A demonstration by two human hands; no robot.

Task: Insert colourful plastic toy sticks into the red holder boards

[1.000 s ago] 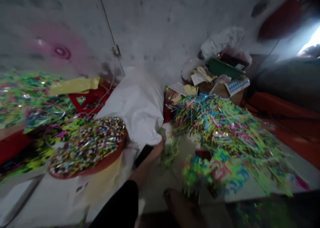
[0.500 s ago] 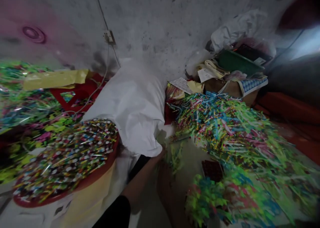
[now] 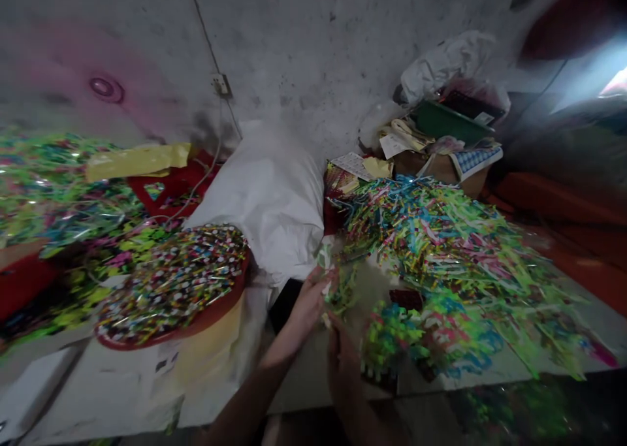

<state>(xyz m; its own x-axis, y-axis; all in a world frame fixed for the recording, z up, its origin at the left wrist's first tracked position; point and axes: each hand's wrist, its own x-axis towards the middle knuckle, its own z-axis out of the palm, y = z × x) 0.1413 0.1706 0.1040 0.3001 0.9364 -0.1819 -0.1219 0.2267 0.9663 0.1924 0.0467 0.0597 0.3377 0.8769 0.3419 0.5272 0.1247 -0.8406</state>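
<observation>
My left hand is in front of the white sack, its fingers drawn together at a small pale piece too blurred to name. Just right of it and lower, my right hand is closed, with a small whitish tip showing at its fingers. What either hand grips is not clear. Beyond the fingertips lie a few loose yellow-green strips on the table. A black object sits beside my left hand. Close to my right hand is a bunch of green and blue strips.
At left stands a red basin heaped with small colourful wrapped pieces. A large pile of coloured strips covers the right side. Behind it are a cardboard box and a green bin. A pink fan is at the back left.
The view has shifted left and pulled back, showing the table's front edge. My left hand, earlier hidden at the sack's lower edge, now shows its fingers beside my right hand.
</observation>
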